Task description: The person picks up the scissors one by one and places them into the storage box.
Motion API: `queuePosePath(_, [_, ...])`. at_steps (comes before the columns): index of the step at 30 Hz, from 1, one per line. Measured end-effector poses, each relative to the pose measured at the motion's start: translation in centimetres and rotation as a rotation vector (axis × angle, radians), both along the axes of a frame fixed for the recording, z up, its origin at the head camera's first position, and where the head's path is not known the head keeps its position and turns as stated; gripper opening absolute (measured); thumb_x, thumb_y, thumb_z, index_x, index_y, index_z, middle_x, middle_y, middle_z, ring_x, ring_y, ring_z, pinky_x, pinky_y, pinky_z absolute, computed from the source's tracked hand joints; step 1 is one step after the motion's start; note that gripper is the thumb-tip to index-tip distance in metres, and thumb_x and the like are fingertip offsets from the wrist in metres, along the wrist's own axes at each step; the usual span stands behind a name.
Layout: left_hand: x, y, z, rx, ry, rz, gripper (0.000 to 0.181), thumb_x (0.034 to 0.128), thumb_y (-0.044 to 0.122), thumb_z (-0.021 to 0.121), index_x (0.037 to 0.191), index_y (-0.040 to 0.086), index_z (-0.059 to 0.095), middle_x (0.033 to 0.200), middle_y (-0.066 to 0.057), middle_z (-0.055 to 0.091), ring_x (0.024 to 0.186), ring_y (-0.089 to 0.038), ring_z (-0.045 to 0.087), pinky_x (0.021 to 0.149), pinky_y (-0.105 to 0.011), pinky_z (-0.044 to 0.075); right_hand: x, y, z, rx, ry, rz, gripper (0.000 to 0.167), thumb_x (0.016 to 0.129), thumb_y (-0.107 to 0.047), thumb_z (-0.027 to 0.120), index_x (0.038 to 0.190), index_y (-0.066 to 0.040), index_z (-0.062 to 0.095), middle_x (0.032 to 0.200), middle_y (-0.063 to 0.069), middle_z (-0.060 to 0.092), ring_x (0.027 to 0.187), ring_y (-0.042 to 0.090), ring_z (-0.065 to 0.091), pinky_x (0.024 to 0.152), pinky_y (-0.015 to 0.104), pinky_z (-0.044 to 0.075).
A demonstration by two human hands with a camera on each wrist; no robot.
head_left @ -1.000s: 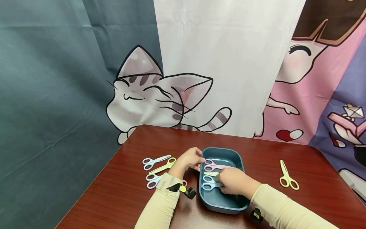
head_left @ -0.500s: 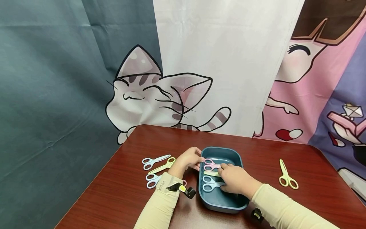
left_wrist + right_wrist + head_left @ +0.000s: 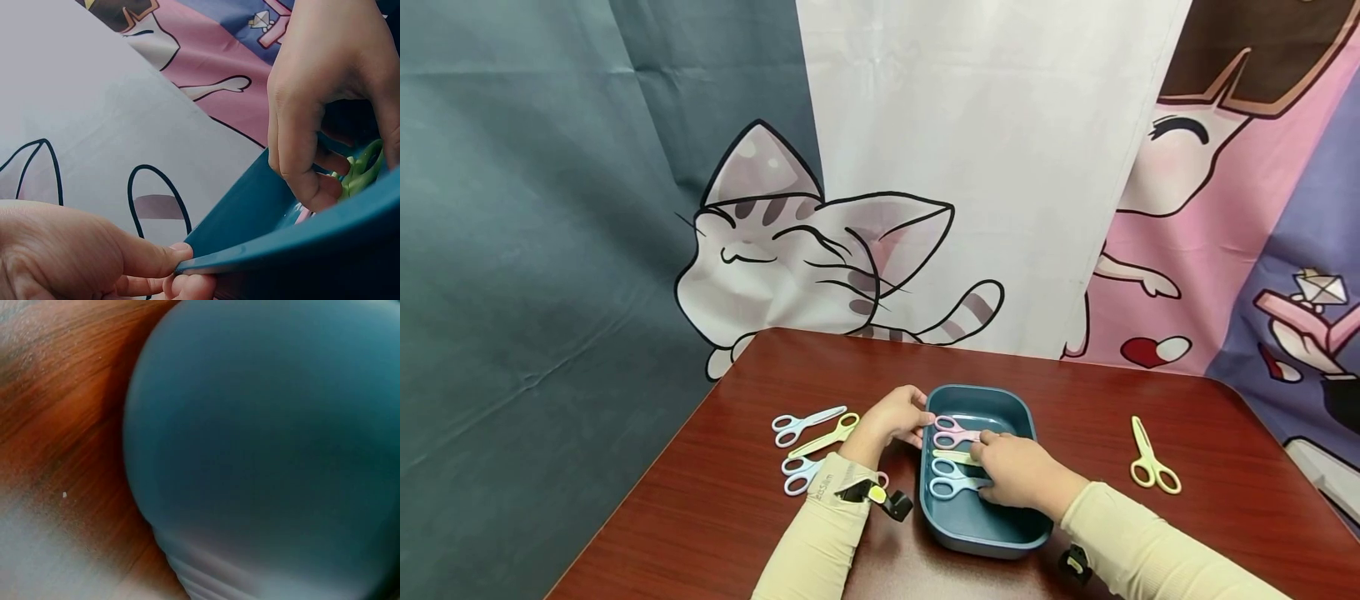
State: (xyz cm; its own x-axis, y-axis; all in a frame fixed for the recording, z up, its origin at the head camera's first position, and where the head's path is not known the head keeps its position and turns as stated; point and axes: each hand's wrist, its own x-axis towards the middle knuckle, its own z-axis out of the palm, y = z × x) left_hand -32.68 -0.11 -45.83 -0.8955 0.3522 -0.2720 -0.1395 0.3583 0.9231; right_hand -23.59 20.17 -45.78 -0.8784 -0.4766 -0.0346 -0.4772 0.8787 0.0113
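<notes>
My left hand (image 3: 895, 418) pinches the left rim of the blue tray (image 3: 985, 546) between thumb and fingers; the grip also shows in the left wrist view, at the tray's rim (image 3: 250, 251). Inside the tray, my right hand (image 3: 1018, 473) has its fingers round the handles of yellow-green scissors (image 3: 953, 457), seen as green handles (image 3: 361, 175) in the left wrist view. Pink scissors (image 3: 951, 433) lie beyond them and blue scissors (image 3: 950, 481) nearer, blades partly hidden by the right hand. Only the tray's blurred side (image 3: 262, 437) and table show in the right wrist view.
Left of the tray, blue scissors (image 3: 790, 430), yellow scissors (image 3: 827, 436) and more blue scissors (image 3: 801, 475) lie on the brown table (image 3: 700, 517), partly behind the left arm. Yellow scissors (image 3: 1148, 460) lie to the right. A printed curtain stands behind.
The right hand has shifted slightly within the tray and its fingers have risen a little, with more of the blue scissors showing. The left hand keeps its hold on the rim.
</notes>
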Motion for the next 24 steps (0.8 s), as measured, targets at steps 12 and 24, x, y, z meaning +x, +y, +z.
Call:
queuePosePath(12, [0.12, 0.05, 0.08, -0.005, -0.004, 0.005, 0.023, 0.0964, 0.002, 0.066, 0.116, -0.001, 0.055, 0.081, -0.014, 0.060, 0.053, -0.016, 0.056, 0.048, -0.027, 0.056, -0.03, -0.03, -0.33, -0.022, 0.000, -0.023, 0.039, 0.075, -0.035, 0.088, 0.101, -0.012, 0.070, 0.093, -0.001, 0.057, 0.081, 0.017, 0.056, 0.070, 0.038, 0.055])
queuePosePath(24, [0.09, 0.13, 0.09, 0.001, -0.007, 0.012, 0.024, 0.0964, 0.001, 0.066, 0.117, -0.002, 0.055, 0.083, -0.016, 0.061, 0.052, -0.016, 0.056, 0.045, -0.024, 0.053, 0.07, 0.17, -0.31, -0.016, -0.005, -0.029, 0.039, 0.076, -0.036, 0.087, 0.102, -0.015, 0.068, 0.093, -0.002, 0.055, 0.080, 0.015, 0.055, 0.066, 0.036, 0.053])
